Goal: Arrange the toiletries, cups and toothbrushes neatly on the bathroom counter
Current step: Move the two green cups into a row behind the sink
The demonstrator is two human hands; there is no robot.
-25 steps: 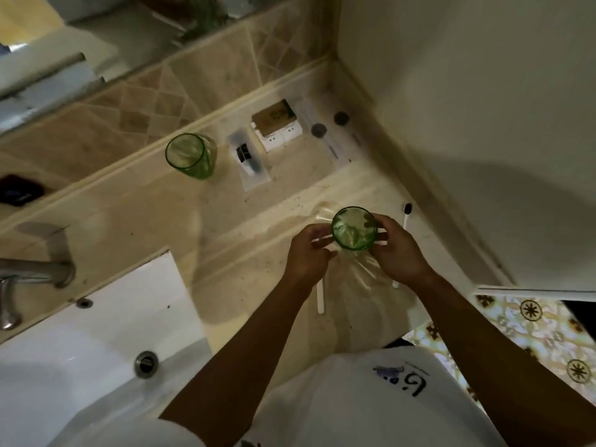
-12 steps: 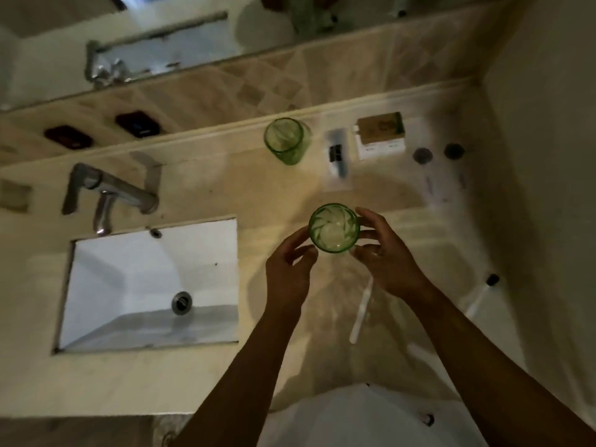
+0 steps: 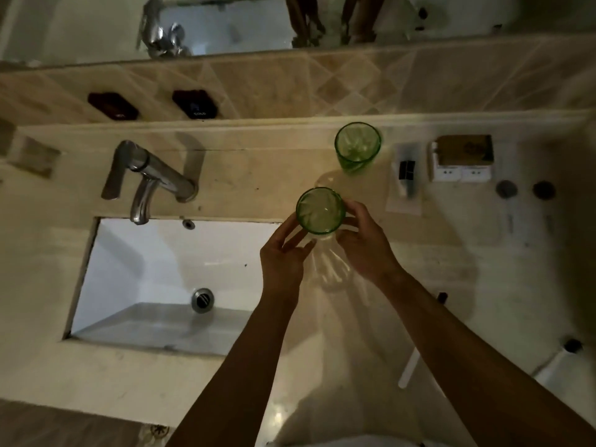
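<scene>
A green glass cup is held upright above the counter, just right of the sink's back corner. My right hand grips its right side. Close beside its left side is my left hand, fingers spread; I cannot tell whether it touches the glass. A second green cup stands at the back of the counter, a little beyond the held one. A white toothbrush handle shows past my right forearm. Another white toothbrush with a dark head lies at the counter's right end.
A clear packet with a black item, a brown-topped box and two dark round caps line the back right. The chrome faucet and white sink are on the left. The wall closes off the right side.
The held cup has travelled back and left, from over the toothbrushes toward the second cup. My left hand has let go of it and now hovers beside it.
</scene>
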